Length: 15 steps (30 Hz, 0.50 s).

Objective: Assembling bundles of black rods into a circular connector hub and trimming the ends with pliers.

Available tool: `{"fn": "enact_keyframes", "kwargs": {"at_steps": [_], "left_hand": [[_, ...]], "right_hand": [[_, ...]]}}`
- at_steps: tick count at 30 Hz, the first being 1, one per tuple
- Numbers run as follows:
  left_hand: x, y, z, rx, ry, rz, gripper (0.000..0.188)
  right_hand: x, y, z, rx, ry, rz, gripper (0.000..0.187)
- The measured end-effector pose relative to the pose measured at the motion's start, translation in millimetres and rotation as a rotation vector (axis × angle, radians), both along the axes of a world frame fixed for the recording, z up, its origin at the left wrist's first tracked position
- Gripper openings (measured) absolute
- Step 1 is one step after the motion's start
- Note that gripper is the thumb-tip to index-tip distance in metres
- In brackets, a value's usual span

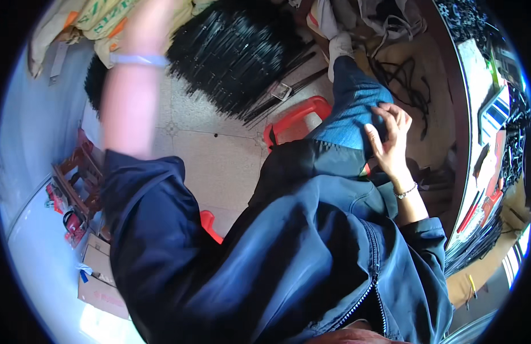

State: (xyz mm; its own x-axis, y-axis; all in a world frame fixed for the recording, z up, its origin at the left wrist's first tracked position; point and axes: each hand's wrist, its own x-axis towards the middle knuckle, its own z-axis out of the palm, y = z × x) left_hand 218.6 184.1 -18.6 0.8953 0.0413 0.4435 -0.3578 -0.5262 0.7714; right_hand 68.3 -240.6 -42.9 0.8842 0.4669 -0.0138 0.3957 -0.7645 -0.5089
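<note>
My left arm reaches far forward past a pale wristband (139,59). Beyond the band, my left hand (149,26) is smeared by motion and runs off the top edge, so its fingers are hidden. It is nearest to printed woven sacks (108,20) and a large pile of thin black rods (231,54) on the floor. On my bent knee in blue jeans (352,109) rests my right hand (391,135), fingers apart, holding nothing. A beaded bracelet (406,191) circles that wrist.
A red plastic stool (297,120) shows beside my leg. Dark cords (411,86) lie on the floor at right. Along the right runs a cluttered bench (469,114) with small black parts. At left stand a wooden rack (79,178) and cardboard boxes (102,289).
</note>
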Motion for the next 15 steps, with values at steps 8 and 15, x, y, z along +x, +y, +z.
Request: {"fn": "enact_keyframes", "kwargs": {"at_steps": [8,15], "left_hand": [[-246,-124,-407,-0.070,1.432,-0.046,0.037],[-268,-186,-483,-0.441,1.635,0.285,0.066]], "right_hand": [[-5,11,-31,0.083,-0.024,0.051,0.040],[4,2,-37,0.118,-0.003,0.093,0.041]]}}
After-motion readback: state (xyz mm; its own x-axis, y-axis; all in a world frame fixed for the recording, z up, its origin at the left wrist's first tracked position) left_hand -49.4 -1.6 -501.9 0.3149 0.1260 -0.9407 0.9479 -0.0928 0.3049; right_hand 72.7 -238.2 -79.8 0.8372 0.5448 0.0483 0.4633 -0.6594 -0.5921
